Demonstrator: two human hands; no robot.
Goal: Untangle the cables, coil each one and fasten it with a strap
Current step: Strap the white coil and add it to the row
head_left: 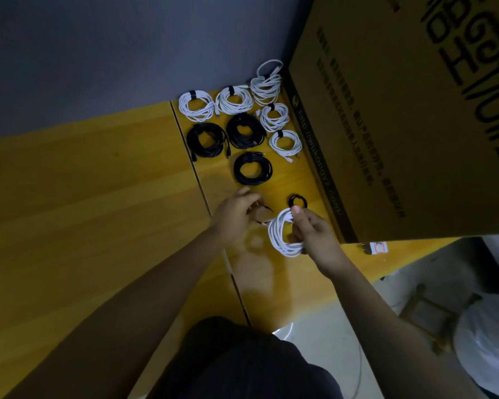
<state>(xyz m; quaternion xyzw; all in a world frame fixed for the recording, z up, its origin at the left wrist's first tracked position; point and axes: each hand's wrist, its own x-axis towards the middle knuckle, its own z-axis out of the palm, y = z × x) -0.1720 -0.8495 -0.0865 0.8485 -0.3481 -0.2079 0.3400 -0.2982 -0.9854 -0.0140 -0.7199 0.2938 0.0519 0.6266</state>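
Observation:
My right hand [314, 234] grips a coiled white cable [277, 234] just above the yellow table [98, 197], thumb pressed on the top of the coil. My left hand [234, 214] hovers to its left with fingers curled; what it pinches is blurred, possibly a thin dark strap. A roll of black strap [298, 201] lies just beyond the white coil. Further back lie several finished coils: white ones with black straps [196, 106] [285, 142] and three black ones [252, 168] [208, 141] [245, 129].
A large cardboard box [401, 110] stands along the right of the table, close to my right hand. A dark wall runs behind the table. A seam [196, 174] splits the tabletop. A stool [432, 315] and another person's white clothing [490, 341] are at lower right.

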